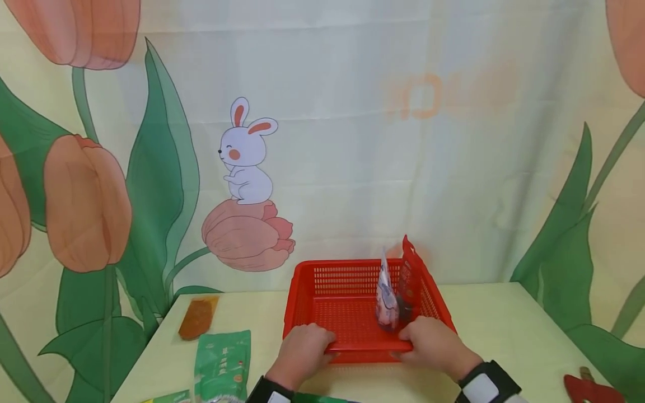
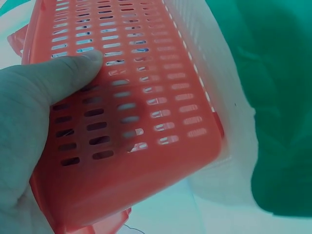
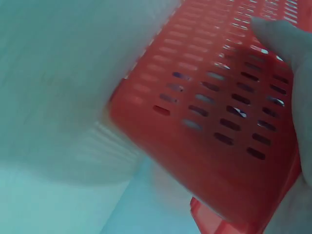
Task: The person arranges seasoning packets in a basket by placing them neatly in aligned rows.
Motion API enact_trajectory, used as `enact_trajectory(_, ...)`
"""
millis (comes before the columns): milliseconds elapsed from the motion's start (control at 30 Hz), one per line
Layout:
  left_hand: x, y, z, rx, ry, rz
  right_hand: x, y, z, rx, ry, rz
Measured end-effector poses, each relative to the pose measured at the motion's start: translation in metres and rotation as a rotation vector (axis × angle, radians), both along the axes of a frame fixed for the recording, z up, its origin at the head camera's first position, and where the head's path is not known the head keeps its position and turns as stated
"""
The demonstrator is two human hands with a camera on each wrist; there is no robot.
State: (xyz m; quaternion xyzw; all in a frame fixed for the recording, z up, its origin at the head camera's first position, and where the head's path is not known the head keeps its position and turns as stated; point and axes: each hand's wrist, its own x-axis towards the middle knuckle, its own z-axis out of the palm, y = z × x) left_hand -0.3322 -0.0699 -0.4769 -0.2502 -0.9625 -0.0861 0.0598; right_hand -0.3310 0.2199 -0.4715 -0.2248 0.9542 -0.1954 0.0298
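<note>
Landmark: the red basket (image 1: 342, 322), upright on the table (image 1: 484, 319) with its near wall facing the person. Whether its base is fully seated or slightly raised cannot be told.

Grip, left: the left hand (image 1: 304, 352) clasps the near rim at the left part of the basket, thumb laid on the outer face of the wall. Grip, right: the right hand (image 1: 435, 344) clasps the near rim at the right part of the basket in the same way. The remaining fingers are partly hidden by the wall.

Contents: a white-and-pink packet (image 1: 387, 302) and a red packet (image 1: 410, 280) stand side by side in the right half of the basket; the left half shows bare floor.

Status, by judgement: the loading of two packets appears complete, and the basket is secured at both sides. Apparently outstanding: a green packet (image 1: 223, 361) lies left of the basket, a brown packet (image 1: 198, 318) lies farther left, and a red object (image 1: 592, 389) lies well right of the basket, nearer the person; any change of the basket's position appears unfinished while both hands hold it
</note>
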Motion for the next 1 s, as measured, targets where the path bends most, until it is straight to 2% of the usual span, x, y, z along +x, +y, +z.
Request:
enact_trajectory(233, 0.000, -0.002, 0.000, -0.024, 0.091, -0.028, -0.003, -0.002, -0.001, 0.026, 0.065, 0.000)
enact_trajectory(400, 0.004, -0.004, -0.004, 0.052, 0.166, -0.061, -0.005, 0.000, -0.004, 0.037, 0.062, -0.011)
enact_trajectory(467, 0.007, -0.006, -0.006, 0.103, 0.169, -0.064, -0.005, -0.001, -0.005, 0.036, 0.055, -0.011)
enact_trajectory(600, 0.021, -0.011, -0.005, 0.252, 0.090, -0.049, -0.006, -0.002, -0.006, 0.033, 0.047, -0.011)
enact_trajectory(700, 0.037, -0.013, -0.004, 0.374, 0.048, -0.010, -0.006, -0.002, -0.005, 0.034, 0.041, -0.016)
enact_trajectory(767, 0.049, -0.014, -0.005, 0.446, 0.062, 0.036, -0.005, -0.001, -0.004, 0.034, 0.037, -0.020)
enact_trajectory(867, 0.066, -0.017, -0.008, 0.555, 0.087, 0.139, -0.005, 0.000, -0.004, 0.037, 0.036, -0.025)
enact_trajectory(933, 0.076, -0.020, -0.012, 0.649, 0.061, 0.217, -0.005, -0.001, -0.003, 0.041, 0.039, -0.024)
enact_trajectory(1000, 0.082, -0.026, -0.018, 0.741, -0.013, 0.295, -0.005, -0.001, -0.002, 0.042, 0.041, -0.024)
